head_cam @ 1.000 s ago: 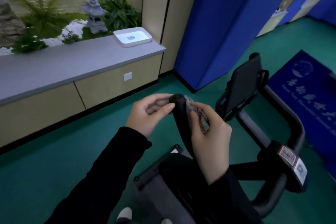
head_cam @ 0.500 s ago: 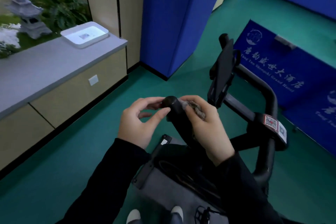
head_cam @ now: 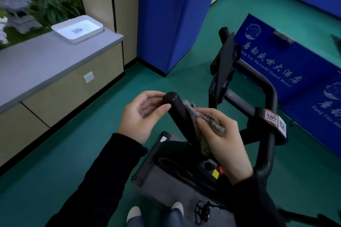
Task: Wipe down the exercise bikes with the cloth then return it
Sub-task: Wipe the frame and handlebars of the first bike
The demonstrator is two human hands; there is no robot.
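Head view, left hand [head_cam: 142,116] pinching handlebar tip [head_cam: 170,98], right hand [head_cam: 226,141] gripping cloth [head_cam: 208,118] against it, white tray [head_cam: 60,27] on counter [head_cam: 46,61]

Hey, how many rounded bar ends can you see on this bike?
2. One bar end is near, pinched by the left hand, above the cloth. The other pokes up behind the black screen. More may be hidden.
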